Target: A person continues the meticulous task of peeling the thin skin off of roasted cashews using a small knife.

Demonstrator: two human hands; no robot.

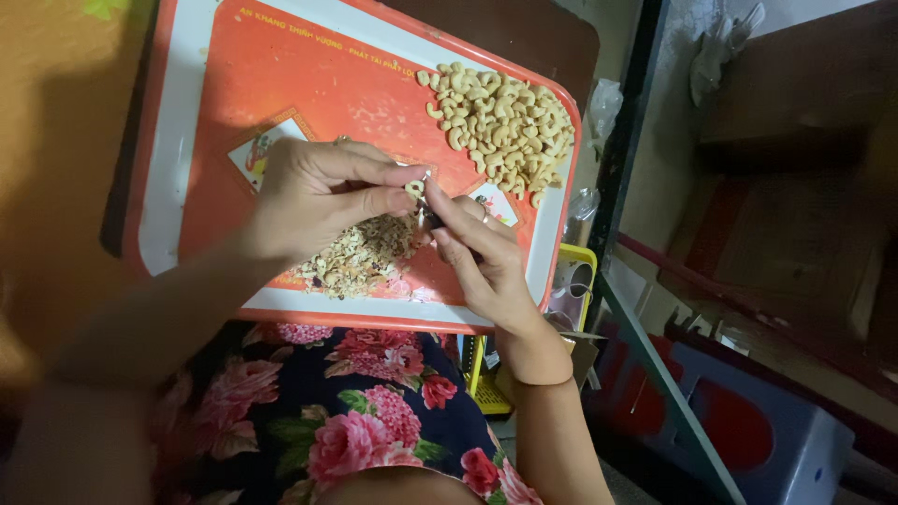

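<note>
My left hand [318, 192] pinches a pale cashew nut [413, 188] between thumb and forefinger over a red tray [234, 84]. My right hand [482, 252] grips a small dark-handled knife [428, 213] with its metal tip against the nut. Under both hands lies a heap of brown skin peelings [360, 254]. A pile of peeled cashews [500, 122] sits at the tray's far right corner.
The tray rests on my lap over a floral dress [365, 421]. A yellow basket [575, 281] stands to the right of the tray. Further right are a green metal frame [655, 365], a blue plastic stool [748, 421] and dark wooden furniture [795, 103].
</note>
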